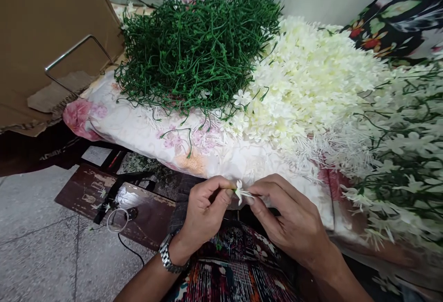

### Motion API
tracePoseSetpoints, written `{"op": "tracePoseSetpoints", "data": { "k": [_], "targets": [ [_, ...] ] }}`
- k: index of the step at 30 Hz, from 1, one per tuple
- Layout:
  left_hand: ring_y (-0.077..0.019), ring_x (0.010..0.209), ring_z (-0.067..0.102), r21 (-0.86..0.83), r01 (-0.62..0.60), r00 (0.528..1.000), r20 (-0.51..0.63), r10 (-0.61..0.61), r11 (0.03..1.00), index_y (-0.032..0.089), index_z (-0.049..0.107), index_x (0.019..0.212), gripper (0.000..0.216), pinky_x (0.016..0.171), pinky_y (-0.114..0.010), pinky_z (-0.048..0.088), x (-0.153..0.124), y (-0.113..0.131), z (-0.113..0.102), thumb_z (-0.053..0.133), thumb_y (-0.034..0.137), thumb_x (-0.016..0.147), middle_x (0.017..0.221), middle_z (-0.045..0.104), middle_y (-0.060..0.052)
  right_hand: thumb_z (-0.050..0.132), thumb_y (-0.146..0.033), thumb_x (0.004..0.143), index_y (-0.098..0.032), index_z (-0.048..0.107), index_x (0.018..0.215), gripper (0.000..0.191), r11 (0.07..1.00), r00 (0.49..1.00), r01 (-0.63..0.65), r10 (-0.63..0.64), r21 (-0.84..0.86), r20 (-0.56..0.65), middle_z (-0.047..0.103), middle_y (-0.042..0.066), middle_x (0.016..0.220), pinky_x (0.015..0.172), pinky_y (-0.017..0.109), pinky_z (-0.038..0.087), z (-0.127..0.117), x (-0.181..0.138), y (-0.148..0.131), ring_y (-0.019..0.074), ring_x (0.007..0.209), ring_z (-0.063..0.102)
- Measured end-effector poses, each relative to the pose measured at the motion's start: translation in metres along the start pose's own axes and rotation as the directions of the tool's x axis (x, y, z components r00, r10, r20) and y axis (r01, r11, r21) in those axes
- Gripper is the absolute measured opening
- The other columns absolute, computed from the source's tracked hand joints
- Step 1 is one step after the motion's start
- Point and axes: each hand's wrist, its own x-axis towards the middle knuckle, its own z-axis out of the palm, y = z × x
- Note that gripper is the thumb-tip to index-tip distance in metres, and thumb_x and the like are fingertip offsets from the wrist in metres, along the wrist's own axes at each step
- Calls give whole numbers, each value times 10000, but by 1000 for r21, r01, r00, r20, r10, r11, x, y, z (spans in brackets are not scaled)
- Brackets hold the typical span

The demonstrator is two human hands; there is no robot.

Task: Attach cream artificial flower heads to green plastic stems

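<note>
My left hand (204, 212), with a metal watch on its wrist, pinches a small white plastic flower (239, 191) between thumb and fingers. My right hand (287, 214) pinches the other end of the same piece, its thin white spiky part. Both hands meet low in the view, just in front of a floral cloth (138, 127). On the cloth lie a tangled heap of green plastic stems (197, 48), a heap of cream-white flower heads (311, 80) and, at the right, a pile of assembled green sprigs with white flowers (408, 154).
A brown cardboard sheet (41, 25) with a metal handle leans at the left. A dark wooden board (138, 210) with a black cord and a small ring lies on the grey tiled floor (34, 246). My patterned clothing fills the bottom middle.
</note>
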Motion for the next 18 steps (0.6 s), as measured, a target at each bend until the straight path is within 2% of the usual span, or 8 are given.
{"op": "tracePoseSetpoints", "data": {
  "k": [4, 9, 12, 18],
  "targets": [
    [-102, 557, 526, 148, -211, 971, -80, 225, 966, 157, 604, 747, 116, 531, -195, 419, -4, 0, -2, 518, 116, 811, 623, 586, 4, 501, -105, 837, -153, 550, 859, 72, 989, 996, -89, 87, 121, 16, 541, 26, 724, 548, 230, 472, -1, 1, -6, 108, 634, 538],
    [-107, 610, 577, 287, -413, 896, -39, 441, 864, 164, 598, 836, 183, 558, -192, 450, -5, -1, 1, 497, 21, 785, 696, 628, -16, 481, -100, 845, -152, 545, 829, 85, 974, 994, -108, 108, 197, 12, 542, 19, 715, 563, 233, 466, 5, 0, -8, 105, 634, 537],
    [-114, 626, 584, 338, -449, 878, -7, 480, 827, 161, 594, 866, 208, 576, -204, 467, -5, -3, 2, 486, 5, 781, 711, 637, -31, 473, -82, 840, -145, 536, 816, 92, 974, 994, -108, 110, 199, 0, 532, 16, 696, 550, 228, 448, 9, 0, -5, 99, 614, 523],
    [-118, 574, 562, 377, -452, 875, 9, 485, 809, 130, 586, 814, 180, 549, -208, 468, -4, -5, 3, 475, -5, 776, 644, 612, -42, 454, -65, 838, -148, 503, 764, 121, 978, 993, -103, 113, 182, -42, 490, -3, 648, 495, 199, 398, 15, 0, -1, 75, 555, 461]
  ]
}}
